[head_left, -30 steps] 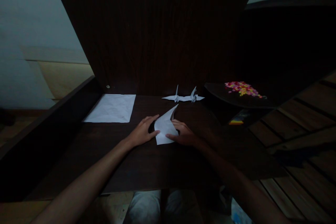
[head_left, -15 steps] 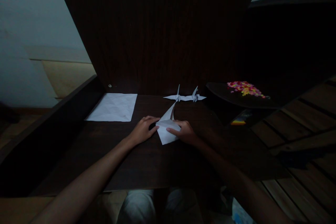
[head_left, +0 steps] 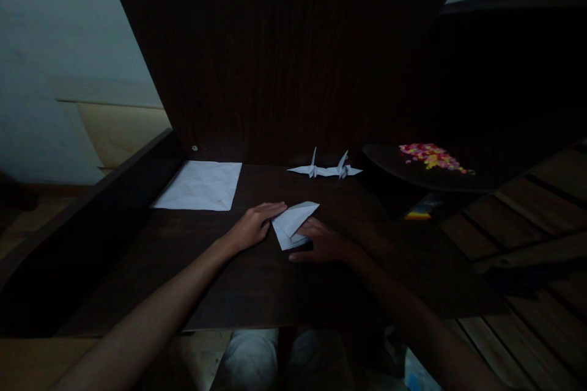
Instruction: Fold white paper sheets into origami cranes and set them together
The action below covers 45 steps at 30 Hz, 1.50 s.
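So, left to right on my tabletop (head_left: 220,299): one flat white sheet (head_left: 199,186), a bit creased, near the back left corner. Next, my left hand (head_left: 251,227), fingers out straight and loose, tips at the upper left edge of the one folded white paper (head_left: 290,222). That paper lies mid-tabletop, between my two hands, with a pointed flap angled up to the right. Just behind it, by the back panel (head_left: 275,73), sits white folded origami (head_left: 326,171) with two spikes sticking up; can't tell if it's one piece or two touching. My right hand (head_left: 328,242) has its fingers at the folded paper's right side, thumb spread clear, not clenched; can't tell if the tips are under the flap. Far right, one dark shelf (head_left: 389,170) holds one heap of small colourful bits (head_left: 431,156), too tiny to count.
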Motion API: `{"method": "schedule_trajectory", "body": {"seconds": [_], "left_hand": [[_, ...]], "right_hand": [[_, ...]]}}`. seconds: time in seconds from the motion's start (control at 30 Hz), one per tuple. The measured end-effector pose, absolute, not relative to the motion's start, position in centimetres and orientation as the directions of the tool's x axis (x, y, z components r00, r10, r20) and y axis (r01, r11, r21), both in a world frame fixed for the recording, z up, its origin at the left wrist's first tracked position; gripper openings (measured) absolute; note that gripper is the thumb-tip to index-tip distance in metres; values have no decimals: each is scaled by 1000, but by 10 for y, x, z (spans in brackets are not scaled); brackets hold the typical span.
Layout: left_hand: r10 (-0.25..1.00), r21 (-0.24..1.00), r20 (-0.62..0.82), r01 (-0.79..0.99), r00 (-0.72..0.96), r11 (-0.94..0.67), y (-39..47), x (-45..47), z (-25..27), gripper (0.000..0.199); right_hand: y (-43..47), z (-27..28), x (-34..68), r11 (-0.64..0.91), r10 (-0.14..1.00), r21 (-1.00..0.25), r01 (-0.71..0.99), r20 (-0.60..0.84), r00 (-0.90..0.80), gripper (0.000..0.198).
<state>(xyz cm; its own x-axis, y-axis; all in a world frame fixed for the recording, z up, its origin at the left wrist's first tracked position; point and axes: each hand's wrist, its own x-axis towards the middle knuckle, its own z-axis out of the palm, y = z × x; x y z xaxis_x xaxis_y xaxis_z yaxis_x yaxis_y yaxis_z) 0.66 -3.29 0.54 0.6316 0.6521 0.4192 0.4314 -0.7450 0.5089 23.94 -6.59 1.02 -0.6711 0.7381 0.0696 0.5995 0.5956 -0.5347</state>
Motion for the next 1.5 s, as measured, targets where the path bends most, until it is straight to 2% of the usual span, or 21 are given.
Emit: {"method": "schedule_trajectory", "body": {"seconds": [0.1,0.2,0.27,0.37,0.4,0.47,0.57,0.63,0.73,0.8,0.93,1.07,1.3,1.5], "left_hand": [[630,558,382,375,676,-741,-36,6,11,59],[648,584,323,393,690,-710,-39,6,15,47],[669,581,290,429,685,-691,-41,5,17,41],[661,568,280,435,696,-699,-43,6,19,40],[652,564,281,429,704,-706,-43,7,19,40],[641,551,280,427,714,-717,-44,7,18,41],[639,513,281,451,716,-730,-44,8,15,42],[638,487,290,463,714,-740,-44,9,13,42],[629,471,303,461,716,-752,-44,9,11,42],[614,467,300,448,730,-762,-43,8,11,43],[583,455,258,435,770,-777,-42,6,13,42],[588,432,227,462,776,-775,-39,5,10,43],[641,362,264,542,721,-759,-27,0,1,46],[678,293,269,613,684,-734,-24,-5,5,35]], "right_hand": [[-69,14,238,609,720,-524,595,51,-692,48],[-68,13,242,637,697,-555,535,119,-707,58],[-65,11,248,602,723,-604,523,134,-677,58],[-59,11,256,528,797,-713,461,229,-558,41],[-57,12,257,535,795,-749,389,292,-531,45],[-54,15,257,506,846,-808,302,397,-356,53],[-50,19,254,409,909,-850,333,413,-61,52],[-48,20,252,421,889,-799,428,458,-20,42],[-47,18,250,530,835,-634,563,507,-214,21],[-47,15,249,583,811,-553,595,446,-379,31],[-47,8,250,590,788,-510,626,195,-584,58],[-47,8,253,595,765,-478,647,88,-638,61],[-49,13,254,652,722,-446,613,117,-682,39],[-49,10,249,697,670,-447,561,126,-732,38]]}}
